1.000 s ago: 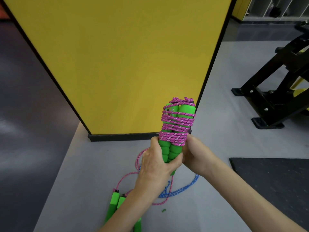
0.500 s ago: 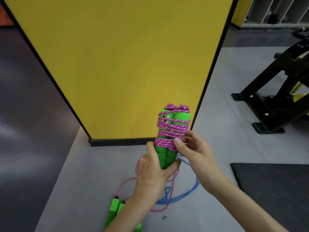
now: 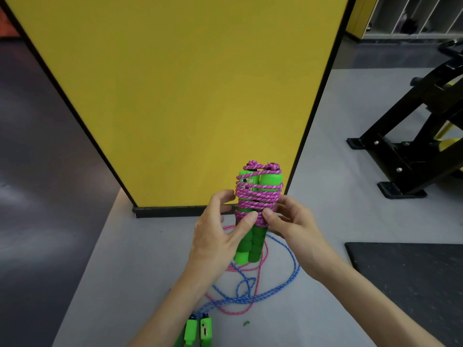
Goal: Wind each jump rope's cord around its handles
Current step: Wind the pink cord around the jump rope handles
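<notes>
Even, bright indoor light; sharp centre, wide-angle bending at edges.

Bright green all over the pair of ribbed foam jump-rope handles [image 3: 253, 244], shading darker along the lower ribs. Magenta with white flecks on the braided cord [image 3: 258, 199] wound round them. Pale grey for the floor [image 3: 325, 221]. Blue flecked white on one loose cord [image 3: 297, 267], pink flecked white on another loose cord [image 3: 240, 313]. Bright green again on the second pair of plastic handles [image 3: 206, 330]. Flat yellow, edged black, on the tall panel [image 3: 188, 96]. Black on the rubber mat [image 3: 413, 284] and the steel frame [image 3: 400, 156].
</notes>
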Motion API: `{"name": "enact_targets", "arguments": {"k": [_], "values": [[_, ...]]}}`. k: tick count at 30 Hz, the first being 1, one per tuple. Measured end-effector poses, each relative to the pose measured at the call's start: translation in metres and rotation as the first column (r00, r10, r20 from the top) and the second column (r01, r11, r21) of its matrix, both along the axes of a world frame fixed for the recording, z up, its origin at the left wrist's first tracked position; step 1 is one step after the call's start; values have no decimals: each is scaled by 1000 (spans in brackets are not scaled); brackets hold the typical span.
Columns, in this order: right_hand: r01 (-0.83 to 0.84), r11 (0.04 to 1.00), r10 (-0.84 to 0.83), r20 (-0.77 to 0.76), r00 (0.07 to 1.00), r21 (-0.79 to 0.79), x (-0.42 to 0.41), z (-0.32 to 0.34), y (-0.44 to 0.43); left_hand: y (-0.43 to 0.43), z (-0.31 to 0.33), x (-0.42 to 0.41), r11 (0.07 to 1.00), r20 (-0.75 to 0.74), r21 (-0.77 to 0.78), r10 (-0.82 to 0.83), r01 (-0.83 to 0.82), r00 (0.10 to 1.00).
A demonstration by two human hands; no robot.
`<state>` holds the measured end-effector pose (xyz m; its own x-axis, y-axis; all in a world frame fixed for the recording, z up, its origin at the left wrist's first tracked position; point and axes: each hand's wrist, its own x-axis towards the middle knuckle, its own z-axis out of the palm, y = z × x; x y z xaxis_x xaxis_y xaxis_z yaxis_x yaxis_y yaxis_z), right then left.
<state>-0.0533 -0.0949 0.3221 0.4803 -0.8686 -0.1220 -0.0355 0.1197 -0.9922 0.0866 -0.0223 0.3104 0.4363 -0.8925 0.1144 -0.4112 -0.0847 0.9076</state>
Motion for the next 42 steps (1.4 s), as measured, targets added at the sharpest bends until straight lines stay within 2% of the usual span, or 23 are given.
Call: {"name": "enact_targets", "arguments": {"k": [5, 16, 21, 25, 28, 32, 39, 42], "values": [[1, 1000, -1, 13, 1000, 20, 4, -3, 1, -3, -4, -3, 1000, -139, -28, -12, 9, 990], [-20, 996, 19, 13, 1000, 90, 14, -14, -8, -11, -9, 7, 999, -150, 35, 11, -6, 989], [-45, 991, 44, 8, 999, 128, 21, -18, -22, -29, -12, 15, 999, -393, 28, -13, 26, 920], [-39, 989, 33, 44, 998, 146, 29, -7, -37, -46, 0, 25, 1000, -450, 16, -4, 12, 893], [-74, 990, 70, 40, 997, 116, 38, 21, -49, -59, 23, 36, 999, -453, 44, 16, 4, 891], [-86, 987, 80, 49, 996, 134, 47, 84, -60, -71, 82, 47, 1000, -488, 29, 16, -2, 873], [-179, 977, 166, 115, 979, 112, 59, 238, -71, -79, 226, 61, 1000, -487, -7, 22, -28, 873], [-177, 981, 170, 87, 982, 77, 65, 304, -72, -79, 292, 64, 999, -465, -27, 16, -32, 885]]}}
